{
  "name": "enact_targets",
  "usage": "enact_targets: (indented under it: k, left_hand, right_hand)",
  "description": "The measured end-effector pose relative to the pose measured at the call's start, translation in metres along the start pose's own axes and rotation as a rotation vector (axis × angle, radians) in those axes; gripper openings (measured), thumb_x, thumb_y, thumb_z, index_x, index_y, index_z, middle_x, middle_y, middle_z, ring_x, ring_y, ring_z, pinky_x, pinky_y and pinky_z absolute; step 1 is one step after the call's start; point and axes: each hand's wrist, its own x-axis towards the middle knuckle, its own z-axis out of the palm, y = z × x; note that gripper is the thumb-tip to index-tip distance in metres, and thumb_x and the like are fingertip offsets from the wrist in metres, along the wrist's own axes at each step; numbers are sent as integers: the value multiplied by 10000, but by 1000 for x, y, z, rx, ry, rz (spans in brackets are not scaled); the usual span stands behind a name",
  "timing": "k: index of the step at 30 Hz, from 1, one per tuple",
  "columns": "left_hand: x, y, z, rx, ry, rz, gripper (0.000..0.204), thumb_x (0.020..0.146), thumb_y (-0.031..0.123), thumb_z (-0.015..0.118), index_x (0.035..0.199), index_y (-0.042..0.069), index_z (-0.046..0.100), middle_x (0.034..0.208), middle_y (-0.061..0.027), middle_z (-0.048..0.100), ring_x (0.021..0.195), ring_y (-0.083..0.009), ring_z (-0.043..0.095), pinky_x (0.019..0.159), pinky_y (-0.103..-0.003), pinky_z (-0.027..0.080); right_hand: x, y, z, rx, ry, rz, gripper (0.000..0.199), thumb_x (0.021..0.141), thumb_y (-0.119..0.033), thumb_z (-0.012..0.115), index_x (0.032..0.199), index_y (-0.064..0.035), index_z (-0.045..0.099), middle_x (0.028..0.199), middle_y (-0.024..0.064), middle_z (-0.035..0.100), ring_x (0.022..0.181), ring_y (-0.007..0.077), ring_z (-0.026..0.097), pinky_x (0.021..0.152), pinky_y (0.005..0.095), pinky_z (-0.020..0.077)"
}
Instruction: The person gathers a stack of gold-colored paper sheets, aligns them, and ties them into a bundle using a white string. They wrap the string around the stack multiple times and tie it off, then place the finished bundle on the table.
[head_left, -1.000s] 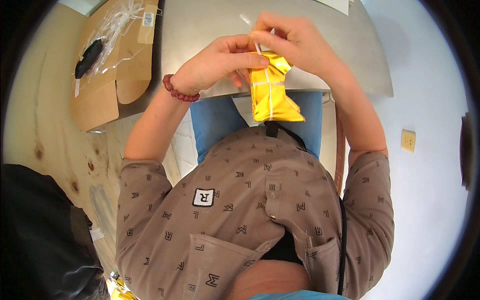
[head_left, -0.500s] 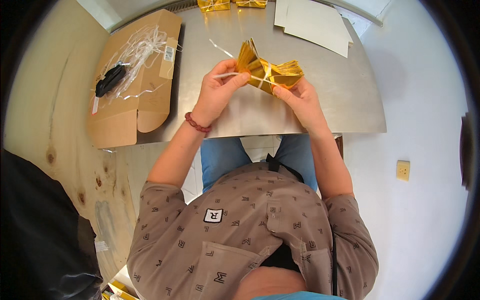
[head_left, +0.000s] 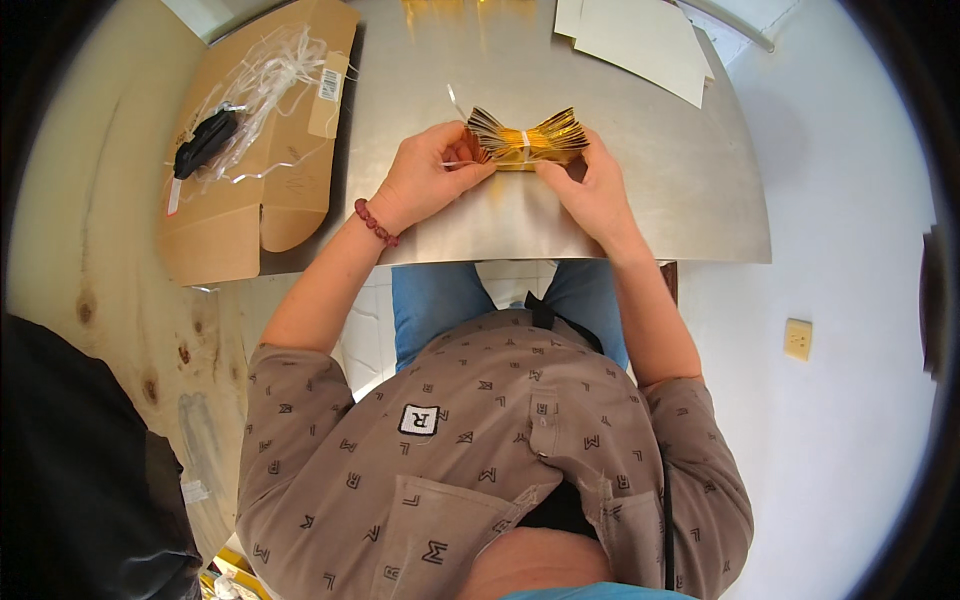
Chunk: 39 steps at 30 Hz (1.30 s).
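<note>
A bundle of gold foil sheets [head_left: 550, 138], bound round its middle with a thin white ribbon [head_left: 526, 142], is held low over or on the metal table. Its pleated ends fan out to both sides like a bow. My left hand [head_left: 430, 172] closes on the left end, thumb along the near edge; part of its fingers is hidden behind the foil. At the right end, my right hand [head_left: 592, 195] grips the bundle between thumb and fingers. A loose ribbon end sticks up beyond my left fingers.
On the left of the metal table [head_left: 420, 60] lies a flattened cardboard box [head_left: 290, 200], bearing a tangle of white ribbon [head_left: 275, 75] and a black object [head_left: 207, 143]. White sheets [head_left: 640, 50] lie at the back right. More gold items [head_left: 440, 3] show at the far edge.
The bundle has gone from tilted to nearly level, its fanned edges now facing up. My hands have turned with it, keeping hold of both ends. The view has shifted slightly.
</note>
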Motion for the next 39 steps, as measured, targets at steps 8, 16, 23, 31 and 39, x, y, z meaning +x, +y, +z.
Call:
enact_targets:
  k: [8, 16, 23, 31, 39]
  left_hand:
    - [-5, -1, 8, -68, -19, -73, 195, 922, 92, 747, 1052, -1, 635, 810, -21, 685, 652, -69, 614, 620, -243, 520]
    - [-6, -5, 11, 97, 52, 64, 209, 902, 141, 724, 969, -20, 608, 839, -152, 691, 737, -283, 680, 685, -375, 542]
    - [-6, -6, 12, 134, 83, 145, 200, 926, 134, 726, 947, -12, 590, 778, -102, 698, 653, -172, 690, 619, -315, 536]
    - [-6, -8, 13, 187, 92, 168, 211, 919, 129, 734, 945, -16, 582, 776, -106, 698, 654, -186, 696, 624, -325, 545]
    - [-7, -4, 13, 190, 78, 115, 223, 915, 142, 735, 964, -16, 586, 809, -124, 702, 693, -225, 704, 660, -348, 553]
  right_hand:
    - [1, -4, 44, 405, 283, 59, 414, 1020, -171, 643, 1359, 34, 520, 1140, 76, 662, 1042, 133, 617, 943, 283, 499]
    - [3, 0, 48, 248, 280, 21, 416, 1031, -179, 624, 1374, 23, 503, 1196, 80, 628, 1078, 140, 589, 963, 292, 485]
    - [7, -5, 46, 417, 291, 143, 346, 1035, -161, 624, 1335, 7, 578, 1201, 44, 644, 1070, 100, 592, 962, 266, 478]
    - [9, -9, 47, 473, 296, 132, 368, 977, -141, 695, 1289, 12, 573, 1084, 24, 641, 983, 97, 590, 903, 263, 491]
    - [11, -5, 50, 396, 266, 104, 461, 937, -132, 752, 1321, 9, 538, 1110, 28, 637, 993, 103, 594, 895, 266, 502]
